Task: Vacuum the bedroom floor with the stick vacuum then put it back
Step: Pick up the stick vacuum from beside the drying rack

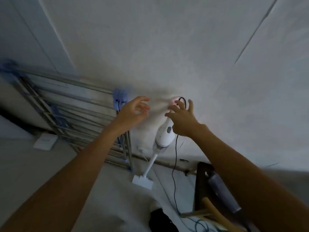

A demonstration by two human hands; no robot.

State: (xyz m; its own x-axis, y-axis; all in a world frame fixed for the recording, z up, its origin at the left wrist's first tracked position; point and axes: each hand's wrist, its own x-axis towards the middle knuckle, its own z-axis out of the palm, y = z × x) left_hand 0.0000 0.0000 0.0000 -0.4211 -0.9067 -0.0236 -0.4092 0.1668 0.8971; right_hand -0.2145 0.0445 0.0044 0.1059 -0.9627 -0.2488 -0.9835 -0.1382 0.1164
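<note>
Dim bedroom corner with pale walls and floor

A plain whitish wall [167,47] is filling most of the view, meeting a pale floor [50,173] along a dark skirting strip [167,162]. A folded metal drying rack [70,113] is leaning against the wall at left, and a dark wooden piece of furniture [203,181] is standing at lower right.

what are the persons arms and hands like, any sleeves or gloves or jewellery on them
Both arms are bare from the frame's lower edge up to the hands: no sleeves show. The left hand and the right hand wear no gloves, and no watch, bracelet or ring can be made out on either wrist or on the fingers, though the picture is dim and a little blurred. Nothing is marked or taped on them.
</note>
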